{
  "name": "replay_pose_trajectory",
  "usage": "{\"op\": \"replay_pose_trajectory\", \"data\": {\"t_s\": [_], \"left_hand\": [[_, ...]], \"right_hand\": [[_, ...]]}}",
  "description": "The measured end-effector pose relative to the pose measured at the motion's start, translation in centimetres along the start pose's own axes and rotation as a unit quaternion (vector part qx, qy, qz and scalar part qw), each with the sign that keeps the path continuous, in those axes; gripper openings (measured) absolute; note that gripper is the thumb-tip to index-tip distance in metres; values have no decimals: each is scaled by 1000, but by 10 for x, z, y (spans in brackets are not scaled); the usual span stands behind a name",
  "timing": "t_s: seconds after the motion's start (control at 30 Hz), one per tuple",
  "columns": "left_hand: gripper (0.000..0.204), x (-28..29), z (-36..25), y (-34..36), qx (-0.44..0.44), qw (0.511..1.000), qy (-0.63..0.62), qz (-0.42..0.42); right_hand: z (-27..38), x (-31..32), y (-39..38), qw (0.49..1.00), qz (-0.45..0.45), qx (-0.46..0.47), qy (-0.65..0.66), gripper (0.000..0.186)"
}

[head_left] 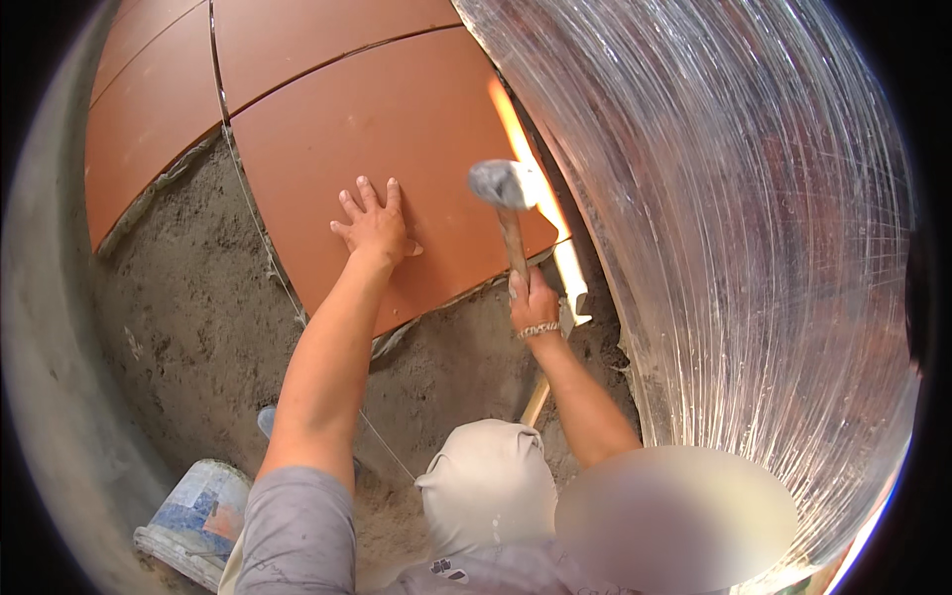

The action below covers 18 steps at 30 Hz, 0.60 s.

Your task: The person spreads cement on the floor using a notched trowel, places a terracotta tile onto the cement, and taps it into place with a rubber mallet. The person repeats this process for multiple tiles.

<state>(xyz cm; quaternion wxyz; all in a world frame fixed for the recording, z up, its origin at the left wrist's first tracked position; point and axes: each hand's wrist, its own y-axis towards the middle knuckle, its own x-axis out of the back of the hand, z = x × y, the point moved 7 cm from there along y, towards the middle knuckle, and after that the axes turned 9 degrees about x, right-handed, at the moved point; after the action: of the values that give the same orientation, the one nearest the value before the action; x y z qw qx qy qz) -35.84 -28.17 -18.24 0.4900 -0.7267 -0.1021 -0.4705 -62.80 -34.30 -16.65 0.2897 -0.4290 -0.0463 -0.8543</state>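
My left hand [373,230] rests on a large reddish-brown floor tile [307,169], its fingers spread. In my right hand [536,307] is the wooden handle of a mallet [501,185]. The mallet's greyish head is over the tile's right part; whether it touches the surface I cannot tell. Grey mortar shows along the tile's near edge. A taut string [251,203] runs close to the tile's left edge and on toward my knee.
More reddish tiles [337,35] lie at the far side. Damp grey mortar bed [188,297] spreads to the left and near side. A stained bucket [203,511] is at lower left. Clear plastic sheeting [754,218] covers the right side. My bent knee [489,486] is in front.
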Motion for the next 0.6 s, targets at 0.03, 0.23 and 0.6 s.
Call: {"op": "replay_pose_trajectory", "data": {"t_s": [0.03, 0.23, 0.6], "left_hand": [[114, 1, 0, 2, -1, 1000, 1, -4], [115, 1, -3, 3, 0, 1000, 16, -16], [119, 3, -3, 5, 1, 1000, 8, -7]], "right_hand": [[-6, -2, -2, 1000, 10, -19, 12, 48], [-29, 0, -6, 997, 10, -65, -51, 49], [30, -15, 61, 998, -30, 41, 48, 48]]}}
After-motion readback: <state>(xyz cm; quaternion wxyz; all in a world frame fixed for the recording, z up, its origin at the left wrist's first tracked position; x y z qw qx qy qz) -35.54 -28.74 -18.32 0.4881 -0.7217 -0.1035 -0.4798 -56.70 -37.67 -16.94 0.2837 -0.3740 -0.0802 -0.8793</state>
